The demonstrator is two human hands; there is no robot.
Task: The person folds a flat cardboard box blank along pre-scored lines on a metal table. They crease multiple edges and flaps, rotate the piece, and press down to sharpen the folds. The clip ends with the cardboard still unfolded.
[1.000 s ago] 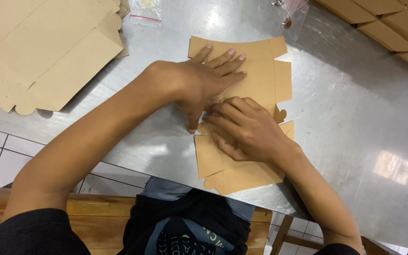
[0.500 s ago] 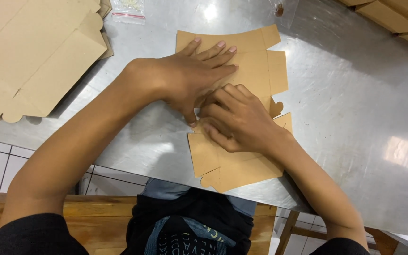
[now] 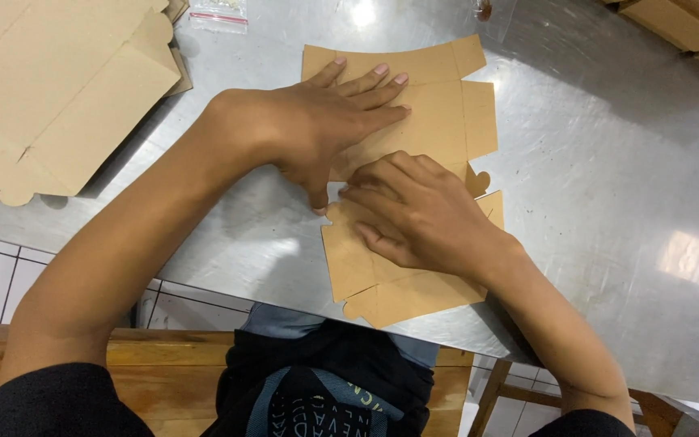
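both hands [image 3: 374,162] barely shifted, pressing the cardboard blank [image 3: 446,105] near the table edge [image 3: 228,275].

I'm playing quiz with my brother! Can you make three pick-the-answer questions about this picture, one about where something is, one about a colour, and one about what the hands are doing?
1. Where is the stack of flat cardboard?
A. upper left of the table
B. on the floor
C. under the right hand

2. What colour is the cardboard cut-out under the hands?
A. white
B. brown
C. blue

3. What is the left hand doing?
A. lifted in the air
B. gripping a cup
C. pressing flat, fingers spread

Answers: 1 A, it lies on the metal table at upper left. 2 B, plain brown. 3 C, palm down on the cut-out, beside the right hand.
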